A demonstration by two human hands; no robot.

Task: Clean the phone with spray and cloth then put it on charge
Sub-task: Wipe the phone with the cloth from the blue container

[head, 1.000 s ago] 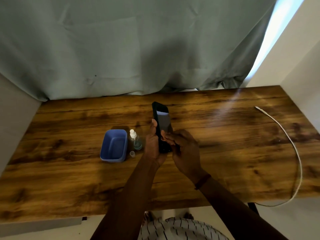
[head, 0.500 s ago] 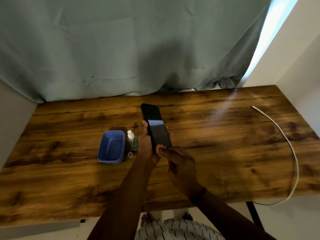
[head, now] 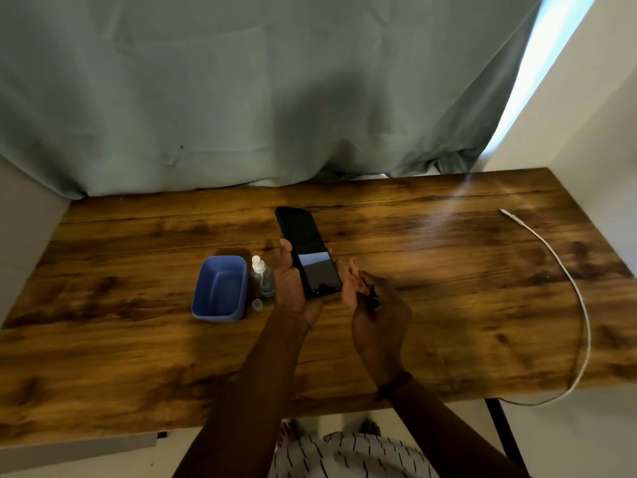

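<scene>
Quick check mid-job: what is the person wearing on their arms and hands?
Both forearms are bare as far as the frame shows: no sleeves, and no gloves on the left hand or the right hand. A narrow dark band circles the right wrist; the left wrist shows none. No rings can be made out.

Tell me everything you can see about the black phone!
The phone is a slim black slab with rounded corners and a glossy screen. The screen is dark, with a pale reflection across its lower half. It faces up, held above the wooden table, top end tilted away. The left hand grips its lower part, thumb on the left edge. The right hand is close beside it; whether it touches is unclear.
</scene>
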